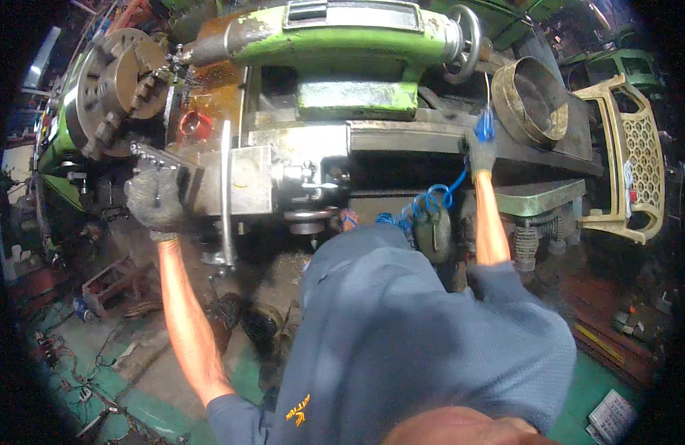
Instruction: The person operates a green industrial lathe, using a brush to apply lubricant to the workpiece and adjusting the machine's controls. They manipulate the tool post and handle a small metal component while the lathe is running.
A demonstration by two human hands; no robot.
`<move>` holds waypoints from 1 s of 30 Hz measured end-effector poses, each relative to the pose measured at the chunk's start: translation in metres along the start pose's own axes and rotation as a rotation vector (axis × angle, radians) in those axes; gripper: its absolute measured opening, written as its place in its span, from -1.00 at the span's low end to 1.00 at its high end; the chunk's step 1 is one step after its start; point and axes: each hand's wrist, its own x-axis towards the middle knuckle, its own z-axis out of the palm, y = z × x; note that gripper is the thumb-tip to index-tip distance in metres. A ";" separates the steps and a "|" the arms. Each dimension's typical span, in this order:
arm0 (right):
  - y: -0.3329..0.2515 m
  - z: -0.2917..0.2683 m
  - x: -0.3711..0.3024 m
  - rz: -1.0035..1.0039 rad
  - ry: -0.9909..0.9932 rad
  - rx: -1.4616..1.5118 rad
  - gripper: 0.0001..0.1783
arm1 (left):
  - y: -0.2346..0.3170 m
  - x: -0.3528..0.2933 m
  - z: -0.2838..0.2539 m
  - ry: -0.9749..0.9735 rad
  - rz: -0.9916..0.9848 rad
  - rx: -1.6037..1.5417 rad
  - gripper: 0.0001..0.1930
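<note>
My right hand (482, 152), in a dark work glove, is closed around a blue air blow gun (485, 126) with a thin nozzle pointing away from me. Its coiled blue hose (435, 199) runs back toward my waist. On the left, my left hand (155, 196), gloved too, is closed against the tool holder (163, 157) on the lathe's carriage; its fingertips are partly hidden. Beyond that hand is the large round chuck (131, 78) with stepped jaws. A long metal lever (226, 193) stands just right of the left hand.
The green tailstock (342, 44) with a handwheel (465, 44) spans the far side. A round metal ring (528, 104) rests at the right of the bed. A red round object (195, 124) lies near the chuck. A beige plastic chair (624, 156) stands at right; cables (83, 378) lie on the floor.
</note>
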 end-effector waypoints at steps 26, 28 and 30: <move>-0.202 0.110 -0.144 -0.478 -0.182 -0.077 -0.60 | -0.020 -0.045 0.018 0.092 -0.187 0.222 -0.76; -0.239 0.152 -0.169 -0.686 -0.308 -0.005 -0.55 | 0.005 -0.004 0.005 -0.171 -0.067 0.189 -0.70; -0.300 0.204 -0.204 -0.749 -0.520 0.014 -0.46 | 0.007 -0.005 0.010 -0.072 -0.103 0.087 -0.74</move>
